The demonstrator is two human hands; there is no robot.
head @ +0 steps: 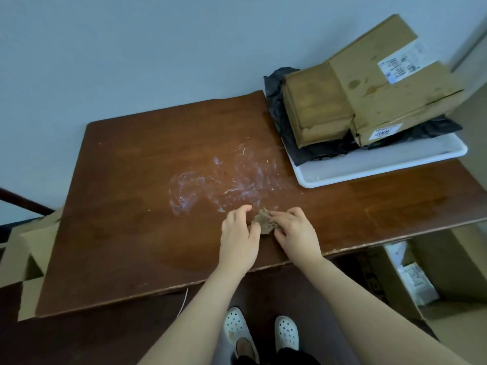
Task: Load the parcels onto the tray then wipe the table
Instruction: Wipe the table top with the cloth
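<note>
A small crumpled brown cloth lies on the brown wooden table near its front edge. My left hand pinches its left side and my right hand grips its right side. White smears streak the tabletop just beyond the hands. At the right rear a white tray holds the parcels: a taped brown box, a larger cardboard box with a label, and black plastic bags beneath them.
A grey wall runs behind the table. Cardboard boxes stand at the table's left end. Open boxes with papers sit on the floor at the right. My white shoes show below the front edge.
</note>
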